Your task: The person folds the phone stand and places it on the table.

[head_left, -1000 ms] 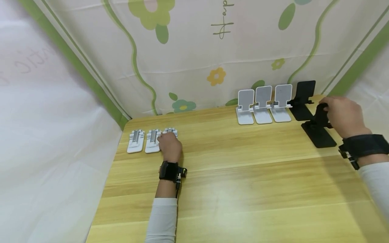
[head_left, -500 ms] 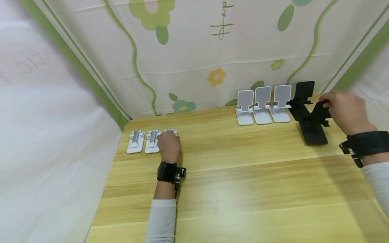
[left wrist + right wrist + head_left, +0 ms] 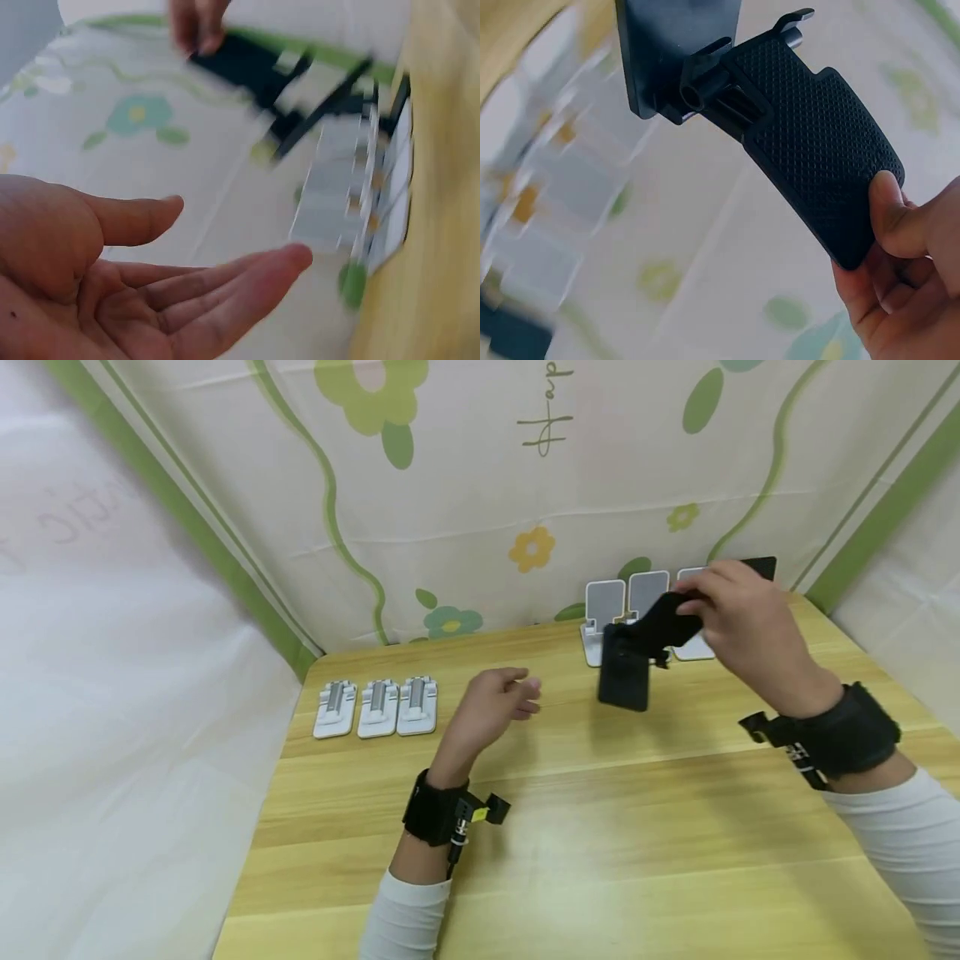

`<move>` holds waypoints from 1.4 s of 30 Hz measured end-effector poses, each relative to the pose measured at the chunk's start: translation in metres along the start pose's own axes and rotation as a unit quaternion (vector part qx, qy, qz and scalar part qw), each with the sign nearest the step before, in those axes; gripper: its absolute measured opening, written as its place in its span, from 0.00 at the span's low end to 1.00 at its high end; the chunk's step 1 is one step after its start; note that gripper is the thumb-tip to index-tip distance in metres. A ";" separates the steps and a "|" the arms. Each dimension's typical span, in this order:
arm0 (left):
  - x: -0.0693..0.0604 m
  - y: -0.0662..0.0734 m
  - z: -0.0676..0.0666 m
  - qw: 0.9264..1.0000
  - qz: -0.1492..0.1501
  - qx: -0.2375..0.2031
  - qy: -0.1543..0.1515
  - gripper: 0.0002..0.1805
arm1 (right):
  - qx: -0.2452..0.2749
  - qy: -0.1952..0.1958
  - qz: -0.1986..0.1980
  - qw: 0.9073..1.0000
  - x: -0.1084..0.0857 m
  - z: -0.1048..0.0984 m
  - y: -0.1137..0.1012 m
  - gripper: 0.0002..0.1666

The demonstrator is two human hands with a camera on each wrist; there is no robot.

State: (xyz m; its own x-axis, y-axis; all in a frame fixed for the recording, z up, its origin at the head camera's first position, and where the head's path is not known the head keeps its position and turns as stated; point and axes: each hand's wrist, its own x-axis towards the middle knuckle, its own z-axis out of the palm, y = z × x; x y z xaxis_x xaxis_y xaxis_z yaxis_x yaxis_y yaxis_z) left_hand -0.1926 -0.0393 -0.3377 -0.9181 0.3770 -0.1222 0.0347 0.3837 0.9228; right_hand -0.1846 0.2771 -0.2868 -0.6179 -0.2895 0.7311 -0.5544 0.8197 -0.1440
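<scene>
1. Near the table's [image 3: 540, 827] left edge: three folded stands [image 3: 377, 710].
2. Left hand [image 3: 487, 710]: fingers relaxed, holding nothing.
3. Black stand [image 3: 636, 645]: in the air before the back edge, long axis slanting down leftward from the grip, free end on the left hand's side.
4. Right hand [image 3: 753, 631]: nearer, pinching its upper end.
</scene>
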 end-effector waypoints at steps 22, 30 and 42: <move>-0.001 0.009 0.016 0.981 0.002 -0.182 -0.066 0.16 | 0.290 -0.128 0.166 0.934 0.021 0.015 -0.062 0.46; -0.009 0.015 0.012 0.979 0.011 -0.191 -0.075 0.17 | 0.308 -0.117 0.174 0.928 0.019 0.031 -0.069 0.25; -0.014 0.019 0.013 0.978 0.010 -0.193 -0.080 0.13 | 0.254 -0.020 0.116 0.960 0.018 0.042 -0.075 0.25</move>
State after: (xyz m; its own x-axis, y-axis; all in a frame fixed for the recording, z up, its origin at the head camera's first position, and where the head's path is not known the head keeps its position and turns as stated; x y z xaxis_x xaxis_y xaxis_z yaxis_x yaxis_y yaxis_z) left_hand -0.1742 -0.0259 -0.3234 -0.8440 0.5205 -0.1297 -0.1280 0.0395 0.9910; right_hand -0.1774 0.1896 -0.2910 -0.7730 -0.1545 0.6153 -0.5928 0.5214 -0.6138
